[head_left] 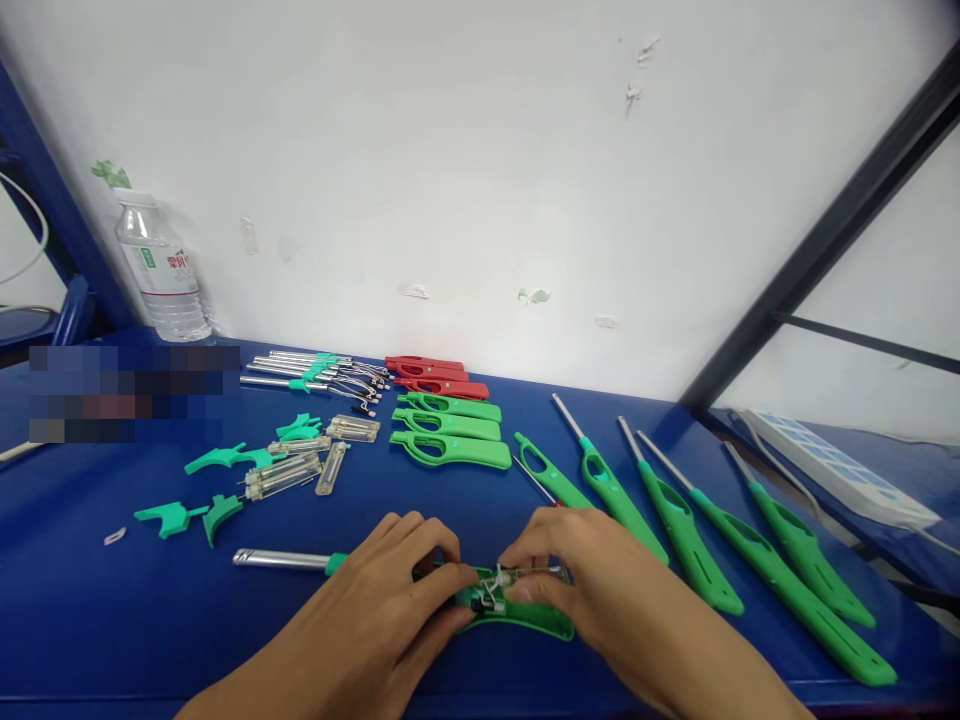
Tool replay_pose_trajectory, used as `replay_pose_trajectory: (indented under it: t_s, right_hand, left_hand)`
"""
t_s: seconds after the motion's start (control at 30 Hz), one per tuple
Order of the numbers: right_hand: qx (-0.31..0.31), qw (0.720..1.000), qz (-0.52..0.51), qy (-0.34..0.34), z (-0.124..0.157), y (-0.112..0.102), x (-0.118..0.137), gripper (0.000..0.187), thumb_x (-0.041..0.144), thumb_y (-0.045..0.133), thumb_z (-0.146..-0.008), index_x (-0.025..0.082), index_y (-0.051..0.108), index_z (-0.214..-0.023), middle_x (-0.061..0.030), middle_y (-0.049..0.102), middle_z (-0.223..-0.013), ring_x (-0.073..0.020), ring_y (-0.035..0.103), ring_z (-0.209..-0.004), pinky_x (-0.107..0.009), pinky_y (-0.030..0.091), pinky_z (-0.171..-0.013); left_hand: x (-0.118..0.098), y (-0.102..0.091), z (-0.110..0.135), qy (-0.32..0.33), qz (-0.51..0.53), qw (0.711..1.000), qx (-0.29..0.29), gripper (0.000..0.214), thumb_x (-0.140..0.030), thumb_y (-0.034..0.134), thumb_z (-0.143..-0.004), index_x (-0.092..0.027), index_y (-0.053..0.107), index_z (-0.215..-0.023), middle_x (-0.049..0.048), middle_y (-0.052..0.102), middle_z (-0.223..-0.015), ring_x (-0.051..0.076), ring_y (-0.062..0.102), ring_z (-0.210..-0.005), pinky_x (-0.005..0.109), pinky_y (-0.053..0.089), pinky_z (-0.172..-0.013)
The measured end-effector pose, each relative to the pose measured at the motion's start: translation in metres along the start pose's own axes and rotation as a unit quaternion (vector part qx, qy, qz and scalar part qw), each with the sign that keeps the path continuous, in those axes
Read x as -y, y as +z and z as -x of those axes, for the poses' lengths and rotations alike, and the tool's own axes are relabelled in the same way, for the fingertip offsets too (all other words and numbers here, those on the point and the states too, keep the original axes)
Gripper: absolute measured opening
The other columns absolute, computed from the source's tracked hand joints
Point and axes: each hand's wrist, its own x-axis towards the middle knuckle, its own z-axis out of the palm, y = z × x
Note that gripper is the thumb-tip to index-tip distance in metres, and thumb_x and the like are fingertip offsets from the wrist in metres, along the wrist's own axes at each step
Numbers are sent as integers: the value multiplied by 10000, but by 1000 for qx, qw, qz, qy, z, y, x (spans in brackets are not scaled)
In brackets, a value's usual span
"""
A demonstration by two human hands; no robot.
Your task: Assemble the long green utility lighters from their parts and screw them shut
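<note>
Both hands are down at the near edge of the table, busy over one green shell half [541, 625]; the left hand [409, 590] has its fingers curled in, thumb and forefinger closed on the shell's front end, its knuckles hiding where the metal tube [281, 559] runs in; the right hand [581, 575] is nearly closed, thumb and forefinger pinching a clear tank [553, 573] inside the shell, most of it covered; a small white piece [501, 577] shows between the hands, the tangle around it too fine to make out.

Off to the right, four green lighters [780, 570] lie slanted; a thin rod [534, 480] disappears behind the right hand; over left, teal triggers [169, 518] sit near loose clear tanks [281, 475]; beyond come green shells [457, 451], then red shells [442, 388], beside wired tubes [289, 367], their leads overlapping; a pixelated patch masks the table's left side; farther back, a bottle [165, 270] stands against the wall [480, 180].
</note>
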Motion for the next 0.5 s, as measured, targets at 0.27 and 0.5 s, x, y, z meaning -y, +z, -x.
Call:
replay_pose_trajectory:
  t_s: [0.27,0.5]
  right_hand:
    - [71,994,-78,42,-4,6,-15,278,43,853,-843,304,825,-937,50,864,-970,-217,782,-925,-309,506,-829]
    - [89,991,-81,50,-2,2,-17,184,125,810,-948,309,812,-955,52,856,-973,-210,777,-917,-317,517,-837]
  left_hand:
    - [3,1,1,-6,0,1000,21,308,-140,618,-1137,-322,695,-1373,22,721,-1242,268,722,-1072,496,530,-1078]
    - [1,0,-1,-21,5,999,34,252,-185,575,-1174,-322,709,-1336,17,726,-1244,261,722,-1087,475,539,-1077]
